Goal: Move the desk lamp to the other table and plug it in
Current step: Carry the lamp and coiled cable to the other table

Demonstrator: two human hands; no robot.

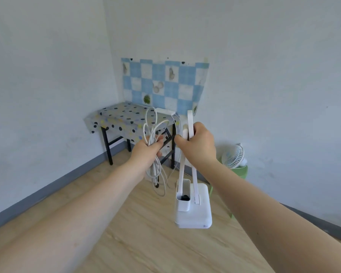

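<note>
A white desk lamp (193, 205) hangs in the air in front of me, its square base low and its folded arms rising to my right hand (197, 146), which grips those arms near the top. My left hand (146, 152) is closed around a bundle of white cord (156, 170) whose loops stick up above the fist and dangle below it. Ahead in the room's corner stands a small table (122, 119) with a polka-dot cloth and black legs. A white power strip (165, 111) lies at the table's back right edge.
A blue checked sheet (163, 83) is stuck on the wall behind the table. A small white fan (234, 156) sits on a green stool (242, 172) to the right by the wall. Wood floor stretches between me and the table.
</note>
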